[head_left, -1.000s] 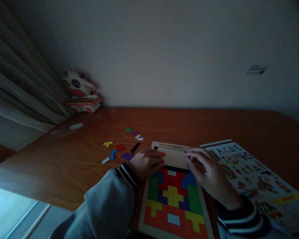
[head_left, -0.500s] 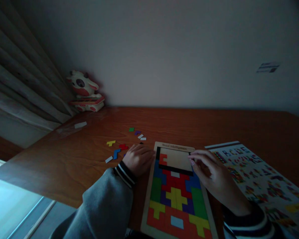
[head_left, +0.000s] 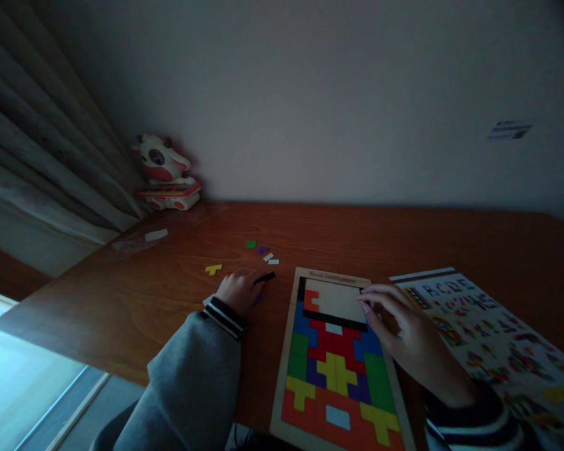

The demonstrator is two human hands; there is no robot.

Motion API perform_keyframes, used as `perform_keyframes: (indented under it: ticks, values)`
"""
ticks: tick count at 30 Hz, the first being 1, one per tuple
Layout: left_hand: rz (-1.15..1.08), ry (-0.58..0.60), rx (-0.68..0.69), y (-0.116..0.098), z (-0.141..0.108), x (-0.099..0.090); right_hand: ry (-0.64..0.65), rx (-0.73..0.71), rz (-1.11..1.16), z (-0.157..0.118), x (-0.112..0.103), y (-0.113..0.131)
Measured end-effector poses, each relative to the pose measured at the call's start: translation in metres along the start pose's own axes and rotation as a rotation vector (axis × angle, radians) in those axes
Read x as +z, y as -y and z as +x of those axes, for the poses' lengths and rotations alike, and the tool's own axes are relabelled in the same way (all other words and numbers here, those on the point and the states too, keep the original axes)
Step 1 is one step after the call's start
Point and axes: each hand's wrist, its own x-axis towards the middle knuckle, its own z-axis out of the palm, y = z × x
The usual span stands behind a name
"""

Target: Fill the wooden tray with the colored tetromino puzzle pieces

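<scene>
My left hand is over the loose pieces left of the board, its fingers closed on a black strip that sticks out to the right. Under and beside it, a purple piece and a white piece partly show. My right hand rests at the right edge of the wooden puzzle board, thumb and forefinger tips together; anything between them is hidden. Coloured pieces fill the lower board. Above a black bar, one orange-red piece lies at the left of the pale bare section.
Left of the board lie a yellow piece, a green piece, a small purple piece and two white pieces. A printed pattern sheet lies at the right. A cow-shaped toy stands in the back left corner.
My left hand has moved left, away from the board's edge and onto the loose pieces; the black strip now shows at its fingers. My right hand stays at the board's right edge.
</scene>
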Motion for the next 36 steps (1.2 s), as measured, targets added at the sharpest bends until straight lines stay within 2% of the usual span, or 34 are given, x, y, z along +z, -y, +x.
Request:
perform_keyframes:
  ticks: [6, 14, 18, 22, 26, 30, 32, 36]
  values:
    - [-0.117, -0.024, 0.018, 0.0, 0.003, -0.001, 0.006, 0.006, -0.01, 0.0, 0.0, -0.001]
    - [-0.329, -0.118, 0.068, -0.016, 0.004, -0.005, 0.032, 0.023, 0.009, 0.001, 0.0, 0.002]
    - [-0.331, -0.107, 0.056, -0.009, 0.005, -0.001, 0.033, 0.028, 0.001, 0.0, 0.001, 0.001]
    - [-0.378, -0.106, -0.02, -0.003, 0.006, -0.002, 0.028, 0.027, -0.015, 0.0, 0.001, 0.0]
    - [-0.55, -0.116, -0.027, -0.027, 0.01, -0.009, 0.025, 0.013, 0.003, 0.003, 0.0, 0.009]
    - [-0.717, -0.022, 0.165, -0.07, 0.015, -0.013, 0.018, -0.031, 0.054, 0.008, 0.001, 0.026]
    - [-0.76, 0.005, 0.211, -0.087, 0.018, -0.012, 0.045, -0.042, 0.111, 0.01, 0.005, 0.032]
    - [-0.806, 0.042, 0.296, -0.102, 0.02, -0.008, 0.135, 0.035, 0.21, 0.012, 0.017, 0.035]
